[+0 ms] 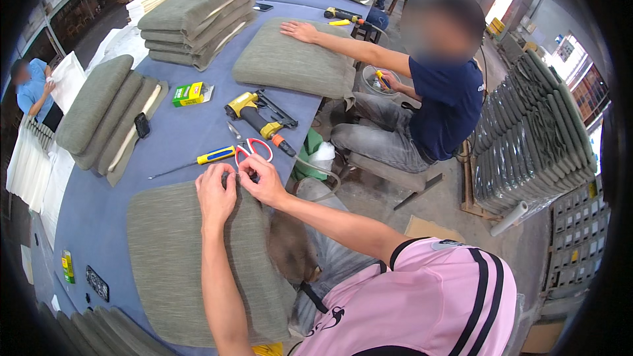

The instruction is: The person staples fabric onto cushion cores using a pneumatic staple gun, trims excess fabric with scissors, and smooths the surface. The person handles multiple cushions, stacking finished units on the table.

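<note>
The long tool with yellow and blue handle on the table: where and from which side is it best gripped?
Probably the thick handle, around its middle, from above: it lies flat and uncovered. The thin shaft points left; the scissors' red loops are close to the handle's right end.

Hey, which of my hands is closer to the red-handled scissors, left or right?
Right. Your right hand is just below the scissors in the picture, right by their handles; your left hand is farther off, below and to the left of them.
</note>
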`<state>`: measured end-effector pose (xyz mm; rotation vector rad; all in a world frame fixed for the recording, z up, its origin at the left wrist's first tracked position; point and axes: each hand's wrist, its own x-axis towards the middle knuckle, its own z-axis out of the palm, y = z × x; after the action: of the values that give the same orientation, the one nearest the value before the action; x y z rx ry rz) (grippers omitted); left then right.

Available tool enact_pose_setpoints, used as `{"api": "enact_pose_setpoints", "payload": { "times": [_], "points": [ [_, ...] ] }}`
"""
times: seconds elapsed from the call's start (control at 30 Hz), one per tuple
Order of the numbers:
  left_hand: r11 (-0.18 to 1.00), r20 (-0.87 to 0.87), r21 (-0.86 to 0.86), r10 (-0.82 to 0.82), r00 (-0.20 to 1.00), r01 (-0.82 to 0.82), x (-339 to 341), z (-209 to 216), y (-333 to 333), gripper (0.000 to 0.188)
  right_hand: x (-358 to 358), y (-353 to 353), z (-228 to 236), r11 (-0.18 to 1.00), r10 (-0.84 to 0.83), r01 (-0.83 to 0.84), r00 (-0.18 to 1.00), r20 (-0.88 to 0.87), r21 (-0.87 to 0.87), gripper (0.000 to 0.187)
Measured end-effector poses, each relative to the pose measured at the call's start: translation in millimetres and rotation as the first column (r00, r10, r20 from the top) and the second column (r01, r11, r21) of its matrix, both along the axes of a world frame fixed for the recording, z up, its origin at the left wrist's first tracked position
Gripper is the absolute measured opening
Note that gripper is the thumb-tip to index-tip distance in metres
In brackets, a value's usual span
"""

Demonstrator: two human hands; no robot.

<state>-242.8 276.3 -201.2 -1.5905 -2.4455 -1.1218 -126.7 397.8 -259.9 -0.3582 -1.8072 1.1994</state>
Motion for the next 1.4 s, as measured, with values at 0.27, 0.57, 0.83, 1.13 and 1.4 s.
{"api": "enact_pose_setpoints", "payload": {
  "times": [0.27,0.57,0.83,1.13,1.4],
  "points": [
    [0.998,0.021,0.059,-0.012,1.0,0.01,2.5,2.6,1.8,0.01,-1.9,1.0,-2.7,1.0,-0.025,0.025,0.998,0.053,0.007,0.012],
    [0.999,-0.044,0.039,-0.006,0.999,0.008,3.0,0.1,1.5,0.009,0.1,0.7,0.8,0.999,-0.029,0.03,0.998,0.059,-0.016,0.011],
    [0.995,-0.018,0.089,0.035,0.999,-0.033,0.0,-5.9,3.1,0.008,0.5,0.3,-1.4,0.999,-0.014,0.013,1.0,0.026,0.039,0.011],
    [0.998,0.002,0.067,0.015,1.0,-0.015,0.5,-3.6,3.0,0.009,-2.4,0.8,-3.0,0.999,-0.047,0.044,0.995,0.092,0.03,0.013],
    [1.0,0.028,-0.012,0.002,1.0,-0.001,0.5,-2.5,2.1,0.01,-3.1,1.1,-4.0,0.998,-0.059,0.058,0.994,0.092,0.017,0.01]
  ]
}}
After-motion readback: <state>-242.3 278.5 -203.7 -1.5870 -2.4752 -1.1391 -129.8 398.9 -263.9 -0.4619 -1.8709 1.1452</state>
